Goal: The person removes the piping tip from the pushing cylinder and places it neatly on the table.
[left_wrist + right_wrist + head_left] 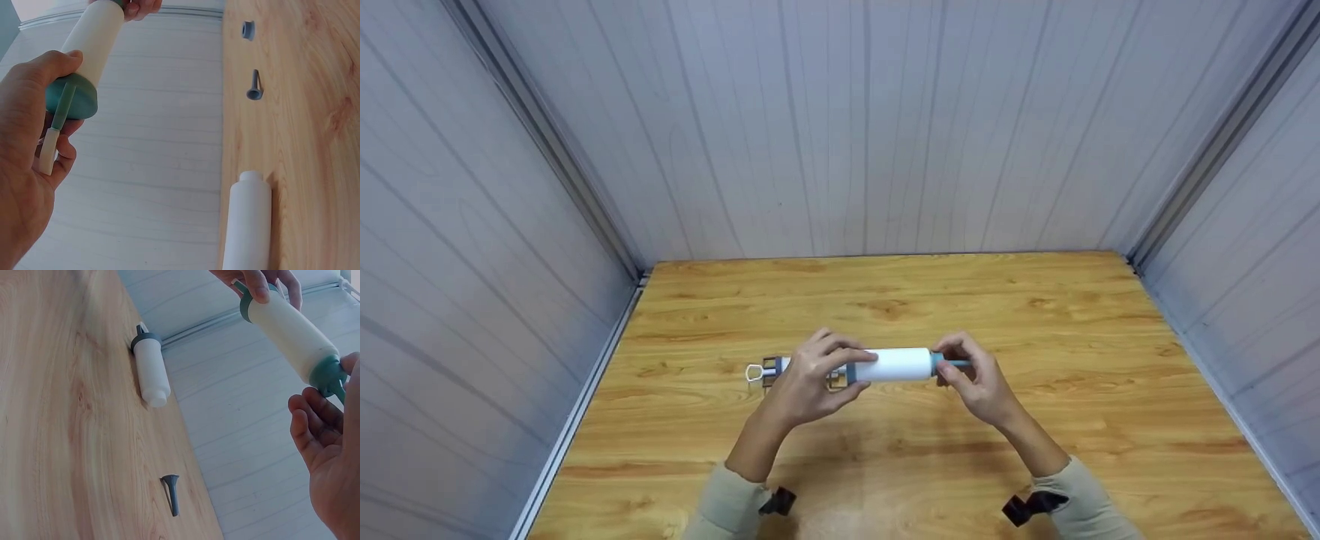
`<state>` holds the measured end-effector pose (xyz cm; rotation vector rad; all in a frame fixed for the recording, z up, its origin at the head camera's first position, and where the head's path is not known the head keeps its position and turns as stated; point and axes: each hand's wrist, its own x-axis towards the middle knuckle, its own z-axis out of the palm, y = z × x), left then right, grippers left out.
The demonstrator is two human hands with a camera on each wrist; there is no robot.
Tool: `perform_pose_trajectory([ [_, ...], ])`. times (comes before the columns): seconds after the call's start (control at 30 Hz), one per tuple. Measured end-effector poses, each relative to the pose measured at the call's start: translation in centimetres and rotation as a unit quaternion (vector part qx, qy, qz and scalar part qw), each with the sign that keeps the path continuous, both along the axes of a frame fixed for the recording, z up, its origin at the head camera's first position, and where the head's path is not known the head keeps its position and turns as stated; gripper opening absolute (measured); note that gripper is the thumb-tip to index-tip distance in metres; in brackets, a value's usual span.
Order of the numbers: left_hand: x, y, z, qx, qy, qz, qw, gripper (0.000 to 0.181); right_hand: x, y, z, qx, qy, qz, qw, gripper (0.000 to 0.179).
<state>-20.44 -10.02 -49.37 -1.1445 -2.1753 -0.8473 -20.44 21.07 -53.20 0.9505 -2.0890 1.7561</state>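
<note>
Both hands hold a white tube (894, 364) with teal ends, raised above the table and looking like an icing syringe. My left hand (814, 379) grips its left end, thumb on one side and fingers on the other, around a teal cap (76, 98) with a rod and pale tip. At the other end my right hand (979, 381) pinches the teal nozzle cap (326, 374), whose thin spout points right. A second white tube (151, 371) with a dark grey collar lies on the table, partly hidden by the left hand in the head view.
A grey cone-shaped nozzle (255, 87) and a small grey ring (248, 30) lie on the wooden table (885, 465), in line with the second tube. Pale panel walls (840, 135) enclose the table at the back and both sides.
</note>
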Motion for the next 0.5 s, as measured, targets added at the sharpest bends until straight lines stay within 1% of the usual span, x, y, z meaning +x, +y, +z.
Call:
perform_pose_trajectory([
  [0.13, -0.01, -0.02, -0.02, -0.001, -0.003, 0.002, 1.0000, 0.040, -0.15, 0.01, -0.04, -0.008, 0.007, 0.009, 0.9999, 0.025],
  [0.33, -0.01, -0.06, -0.14, -0.001, -0.007, 0.003, 1.0000, 0.040, -0.28, -0.03, -0.26, -0.024, 0.027, 0.035, 0.9987, 0.034],
  [0.5, -0.08, -0.03, -0.24, 0.008, 0.003, -0.001, 1.0000, 0.039, -0.19, -0.07, -0.24, -0.022, 0.018, 0.042, 0.9987, 0.034],
])
